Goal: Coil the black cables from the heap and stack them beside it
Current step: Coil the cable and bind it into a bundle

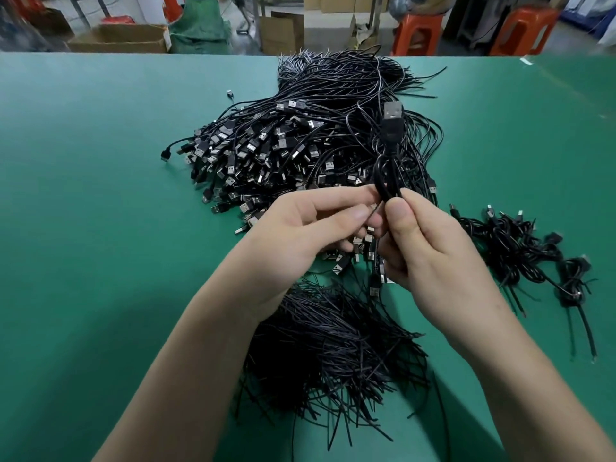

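Pinching the folded cable (386,175) at its waist, left hand (300,231) and right hand (430,251) each have a tight grip on it, just above the heap (283,145), plug (392,116) up. Light, limp and likely springy, it is best held at the bunched middle. Finished coils (520,248) lie to the right on the bench (100,195).

We see fairly bright, even light from overhead on the green table (100,161), with soft, diffuse shadows darkening it toward the near edge. Small glints catch the metal plugs in the heap (266,151). The wide lens bows the table's far edge and stretches the corners. The orange stools (416,31) behind look soft and slightly smeared.
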### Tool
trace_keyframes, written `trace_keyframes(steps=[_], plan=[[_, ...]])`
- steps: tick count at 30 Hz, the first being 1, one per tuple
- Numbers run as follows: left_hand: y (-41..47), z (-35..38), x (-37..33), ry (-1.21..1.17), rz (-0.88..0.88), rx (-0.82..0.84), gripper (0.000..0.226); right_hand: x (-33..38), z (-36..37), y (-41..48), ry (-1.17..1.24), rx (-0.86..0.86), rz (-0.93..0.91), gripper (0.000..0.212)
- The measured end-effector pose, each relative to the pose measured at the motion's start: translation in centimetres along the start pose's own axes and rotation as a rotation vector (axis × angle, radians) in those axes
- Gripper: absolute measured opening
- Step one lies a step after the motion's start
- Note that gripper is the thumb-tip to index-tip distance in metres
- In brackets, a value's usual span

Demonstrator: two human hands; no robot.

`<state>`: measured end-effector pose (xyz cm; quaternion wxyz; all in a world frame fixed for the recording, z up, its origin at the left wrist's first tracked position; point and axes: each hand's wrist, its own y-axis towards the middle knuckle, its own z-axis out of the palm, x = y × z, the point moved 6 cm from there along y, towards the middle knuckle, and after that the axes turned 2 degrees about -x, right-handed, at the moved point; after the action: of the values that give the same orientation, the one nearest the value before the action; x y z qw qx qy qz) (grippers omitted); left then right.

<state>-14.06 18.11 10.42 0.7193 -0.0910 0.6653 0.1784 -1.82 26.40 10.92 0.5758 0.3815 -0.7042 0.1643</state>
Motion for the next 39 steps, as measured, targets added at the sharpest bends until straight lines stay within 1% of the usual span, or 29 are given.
trace_keyframes(steps=[5, 7, 10, 13, 17, 20, 22, 25, 30, 33, 35, 39], plan=[[0.4, -0.1, 0.4, -0.057, 0.07, -0.059, 0.029, 0.5, 0.8, -0.4, 0.26, 0.096, 0.071, 0.038], [0.4, 0.0, 0.2, -0.096, 0.118, -0.027, 0.027, 0.7, 1.0, -0.6, 0.367, 0.164, 0.107, 0.036], [0.0, 0.2, -0.6, -0.116, 0.173, 0.077, 0.031, 1.1, 1.2, -1.0, 0.476, 0.264, 0.133, 0.037], [-0.1, 0.1, -1.2, -0.106, 0.219, 0.096, 0.027, 1.0, 1.5, -1.1, 0.557, 0.314, 0.176, 0.038], [0.0, 0.0, -1.6, -0.082, 0.259, 0.058, 0.022, 1.1, 1.9, -1.2, 0.594, 0.367, 0.181, 0.037], [0.0, -0.1, -1.4, -0.017, 0.268, 0.022, 0.023, 1.0, 1.9, -1.3, 0.639, 0.405, 0.196, 0.037], [0.0, -0.3, -1.4, 0.041, 0.279, -0.001, 0.02, 0.8, 2.0, -1.3, 0.657, 0.427, 0.207, 0.038], [-0.1, -0.4, -1.8, 0.103, 0.293, -0.026, 0.018, 0.4, 2.0, -1.4, 0.633, 0.44, 0.214, 0.039], [-0.1, -0.2, -1.7, 0.132, 0.309, -0.048, 0.014, 0.4, 1.9, -1.4, 0.604, 0.482, 0.199, 0.04], [-0.2, 0.5, -1.7, 0.099, 0.311, -0.001, 0.002, 0.5, 2.1, -1.4, 0.585, 0.507, 0.179, 0.038], [-0.3, 0.9, -1.8, 0.102, 0.321, 0.003, 0.009, 0.5, 2.2, -1.4, 0.576, 0.507, 0.177, 0.037], [-0.3, 1.3, -1.5, 0.002, 0.275, -0.015, 0.004, 0.0, 2.5, -1.8, 0.56, 0.535, 0.241, 0.044]])
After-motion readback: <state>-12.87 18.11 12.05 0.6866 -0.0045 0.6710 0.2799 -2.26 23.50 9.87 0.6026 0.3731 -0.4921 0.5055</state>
